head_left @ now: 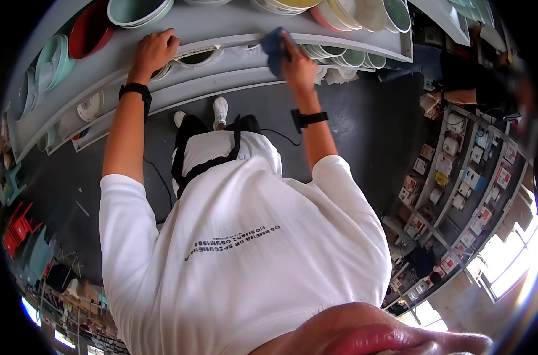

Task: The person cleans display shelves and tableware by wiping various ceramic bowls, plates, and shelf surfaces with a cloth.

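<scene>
My left hand [154, 52] rests on the grey shelf [233, 29] near its front edge, its fingers curled in and nothing seen in them. A red bowl [91, 29] and a pale green bowl [137, 10] stand close by, to its left and beyond it. My right hand [298, 66] is closed on a blue cloth [273, 52], which hangs at the shelf's front edge. The cloth is bunched and partly covered by my fingers. Just right of this hand, green bowls [352, 57] sit on the lower level.
Stacked bowls [346, 15] line the upper shelf at the right. More bowls [57, 59] stand at the far left. Another person's arm [460, 96] shows at right, near a rack [458, 171] of boxed goods. A red chair [19, 228] stands at left. A cable [280, 136] crosses the floor.
</scene>
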Demonstrator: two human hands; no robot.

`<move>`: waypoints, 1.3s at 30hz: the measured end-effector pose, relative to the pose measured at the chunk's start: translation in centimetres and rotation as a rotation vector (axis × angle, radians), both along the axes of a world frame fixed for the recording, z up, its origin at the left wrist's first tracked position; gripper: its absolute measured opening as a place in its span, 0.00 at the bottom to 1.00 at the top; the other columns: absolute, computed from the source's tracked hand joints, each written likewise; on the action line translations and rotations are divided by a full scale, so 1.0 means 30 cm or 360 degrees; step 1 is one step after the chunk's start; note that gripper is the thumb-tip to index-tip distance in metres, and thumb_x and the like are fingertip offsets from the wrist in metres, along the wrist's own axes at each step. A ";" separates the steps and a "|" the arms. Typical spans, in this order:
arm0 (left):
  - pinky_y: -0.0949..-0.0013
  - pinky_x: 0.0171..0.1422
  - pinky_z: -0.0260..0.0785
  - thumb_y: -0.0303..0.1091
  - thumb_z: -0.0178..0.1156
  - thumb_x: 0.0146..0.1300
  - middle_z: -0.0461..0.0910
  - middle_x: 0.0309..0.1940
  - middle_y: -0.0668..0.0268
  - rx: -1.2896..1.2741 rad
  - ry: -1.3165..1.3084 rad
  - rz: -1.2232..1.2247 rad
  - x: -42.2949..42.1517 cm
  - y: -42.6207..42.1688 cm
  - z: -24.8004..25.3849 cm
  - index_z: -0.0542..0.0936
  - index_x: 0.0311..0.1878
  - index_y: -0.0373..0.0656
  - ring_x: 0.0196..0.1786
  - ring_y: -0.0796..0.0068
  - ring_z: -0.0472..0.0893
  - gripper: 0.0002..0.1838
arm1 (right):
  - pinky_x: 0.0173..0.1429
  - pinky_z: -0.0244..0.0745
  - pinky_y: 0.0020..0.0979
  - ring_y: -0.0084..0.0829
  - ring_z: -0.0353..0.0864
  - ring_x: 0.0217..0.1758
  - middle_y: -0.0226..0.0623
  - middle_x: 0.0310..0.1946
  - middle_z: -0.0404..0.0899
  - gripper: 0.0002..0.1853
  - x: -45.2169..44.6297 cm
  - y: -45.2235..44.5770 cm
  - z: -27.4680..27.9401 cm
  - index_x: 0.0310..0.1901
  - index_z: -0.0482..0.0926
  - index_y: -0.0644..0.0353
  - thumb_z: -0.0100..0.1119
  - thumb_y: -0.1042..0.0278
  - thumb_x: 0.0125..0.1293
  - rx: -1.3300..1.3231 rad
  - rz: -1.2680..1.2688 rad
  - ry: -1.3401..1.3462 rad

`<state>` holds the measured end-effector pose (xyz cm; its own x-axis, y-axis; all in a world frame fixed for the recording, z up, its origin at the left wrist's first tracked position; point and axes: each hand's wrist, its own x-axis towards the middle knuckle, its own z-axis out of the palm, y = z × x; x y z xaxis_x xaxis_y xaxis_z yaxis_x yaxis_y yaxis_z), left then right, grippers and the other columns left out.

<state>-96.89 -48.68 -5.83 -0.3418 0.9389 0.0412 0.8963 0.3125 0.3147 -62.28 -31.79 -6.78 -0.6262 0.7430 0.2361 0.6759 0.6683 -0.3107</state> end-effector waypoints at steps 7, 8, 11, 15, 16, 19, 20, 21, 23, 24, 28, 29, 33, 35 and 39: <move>0.47 0.41 0.76 0.40 0.56 0.66 0.83 0.28 0.51 0.0017 -0.0045 -0.0019 -0.010 -0.004 -0.007 0.79 0.38 0.42 0.34 0.41 0.82 0.11 | 0.36 0.82 0.49 0.50 0.86 0.33 0.37 0.36 0.83 0.41 0.354 0.322 -0.016 0.73 0.64 0.20 0.64 0.62 0.57 0.0291 -0.0537 -0.0321; 0.47 0.41 0.76 0.40 0.56 0.66 0.83 0.28 0.51 0.0020 -0.0048 -0.0011 -0.009 -0.005 -0.007 0.79 0.38 0.42 0.34 0.41 0.82 0.11 | 0.36 0.82 0.49 0.50 0.86 0.33 0.38 0.37 0.83 0.41 0.386 0.356 -0.009 0.73 0.64 0.20 0.64 0.62 0.57 0.0284 -0.0618 -0.0395; 0.48 0.40 0.76 0.40 0.56 0.66 0.83 0.27 0.51 0.0019 -0.0038 -0.0014 -0.011 -0.002 -0.008 0.79 0.37 0.42 0.33 0.41 0.82 0.11 | 0.38 0.81 0.51 0.51 0.86 0.36 0.39 0.39 0.84 0.40 0.418 0.412 -0.018 0.74 0.63 0.22 0.64 0.60 0.58 0.0296 -0.0638 -0.0393; 0.48 0.40 0.76 0.40 0.56 0.66 0.83 0.27 0.51 -0.0025 -0.0023 -0.0007 -0.014 -0.003 -0.025 0.79 0.37 0.42 0.33 0.42 0.82 0.11 | 0.39 0.81 0.50 0.51 0.86 0.35 0.41 0.37 0.86 0.39 0.300 0.305 0.028 0.74 0.65 0.31 0.64 0.56 0.58 0.0226 -0.0724 -0.0338; 0.49 0.40 0.76 0.40 0.56 0.66 0.83 0.28 0.51 -0.0014 -0.0019 -0.0017 -0.014 -0.003 -0.026 0.79 0.37 0.42 0.33 0.42 0.82 0.11 | 0.39 0.81 0.50 0.51 0.86 0.35 0.42 0.35 0.87 0.39 0.262 0.268 0.036 0.74 0.65 0.34 0.64 0.55 0.58 0.0121 -0.0745 -0.0322; 0.48 0.41 0.77 0.40 0.56 0.66 0.83 0.28 0.51 0.0052 -0.0013 -0.0039 -0.011 -0.003 -0.026 0.79 0.36 0.42 0.34 0.42 0.82 0.11 | 0.36 0.80 0.51 0.49 0.87 0.34 0.44 0.35 0.87 0.39 0.117 0.130 0.072 0.73 0.68 0.40 0.65 0.54 0.57 -0.0029 -0.0522 -0.0317; 0.48 0.41 0.77 0.40 0.56 0.66 0.83 0.28 0.51 0.0054 -0.0008 -0.0047 -0.006 -0.002 -0.021 0.79 0.36 0.42 0.34 0.42 0.82 0.11 | 0.37 0.81 0.51 0.50 0.87 0.34 0.44 0.36 0.87 0.39 0.059 0.082 0.088 0.73 0.69 0.40 0.65 0.55 0.56 -0.0109 -0.0452 -0.0320; 0.48 0.41 0.77 0.40 0.56 0.66 0.83 0.28 0.51 0.0063 -0.0004 -0.0037 -0.001 -0.004 -0.013 0.79 0.36 0.42 0.34 0.42 0.82 0.11 | 0.43 0.82 0.49 0.55 0.86 0.36 0.47 0.37 0.87 0.36 -0.001 0.030 0.111 0.71 0.71 0.35 0.63 0.52 0.57 -0.0235 -0.0404 -0.0217; 0.48 0.41 0.77 0.40 0.56 0.66 0.83 0.28 0.50 0.0075 0.0013 -0.0030 0.004 -0.006 -0.002 0.79 0.36 0.41 0.35 0.42 0.82 0.11 | 0.45 0.82 0.50 0.56 0.86 0.39 0.48 0.37 0.87 0.33 -0.081 -0.035 0.086 0.69 0.73 0.35 0.63 0.54 0.58 -0.0289 -0.0227 -0.0123; 0.47 0.42 0.77 0.40 0.56 0.66 0.83 0.29 0.50 0.0049 0.0028 -0.0003 0.008 -0.006 0.001 0.79 0.37 0.42 0.35 0.41 0.82 0.11 | 0.46 0.82 0.51 0.57 0.86 0.40 0.47 0.38 0.87 0.32 -0.110 -0.059 0.095 0.67 0.75 0.36 0.64 0.56 0.57 -0.0381 -0.0190 -0.0136; 0.47 0.42 0.77 0.41 0.55 0.66 0.83 0.29 0.49 -0.0042 0.0025 0.0032 0.006 -0.005 -0.003 0.80 0.38 0.43 0.35 0.41 0.82 0.11 | 0.47 0.82 0.50 0.56 0.86 0.42 0.46 0.39 0.87 0.31 -0.120 -0.020 0.110 0.65 0.77 0.36 0.65 0.56 0.57 -0.0374 -0.0135 -0.0148; 0.47 0.42 0.77 0.41 0.55 0.66 0.83 0.29 0.49 -0.0047 0.0036 0.0033 0.004 -0.004 -0.002 0.80 0.38 0.43 0.35 0.41 0.82 0.11 | 0.48 0.82 0.50 0.56 0.86 0.43 0.46 0.39 0.87 0.30 -0.097 0.012 0.114 0.65 0.77 0.35 0.65 0.56 0.56 -0.0386 -0.0114 -0.0151; 0.46 0.42 0.77 0.41 0.56 0.65 0.83 0.28 0.50 -0.0011 0.0003 0.0034 0.009 -0.007 0.004 0.80 0.37 0.43 0.35 0.40 0.82 0.11 | 0.50 0.82 0.52 0.54 0.87 0.45 0.47 0.42 0.87 0.28 0.060 0.161 0.115 0.63 0.78 0.36 0.63 0.56 0.57 -0.0255 -0.0314 -0.0293; 0.46 0.42 0.77 0.41 0.56 0.65 0.83 0.28 0.50 0.0008 -0.0018 0.0035 0.004 -0.008 0.002 0.80 0.37 0.43 0.34 0.40 0.82 0.12 | 0.52 0.81 0.53 0.55 0.86 0.46 0.49 0.44 0.87 0.31 0.140 0.224 0.128 0.64 0.77 0.35 0.63 0.55 0.56 -0.0148 -0.0443 -0.0417; 0.46 0.43 0.77 0.41 0.55 0.65 0.83 0.28 0.50 -0.0039 -0.0007 0.0018 -0.007 -0.005 -0.011 0.80 0.37 0.44 0.35 0.40 0.82 0.12 | 0.52 0.81 0.53 0.56 0.85 0.48 0.48 0.46 0.86 0.34 0.180 0.286 0.121 0.67 0.75 0.37 0.65 0.50 0.54 -0.0121 -0.0364 -0.0431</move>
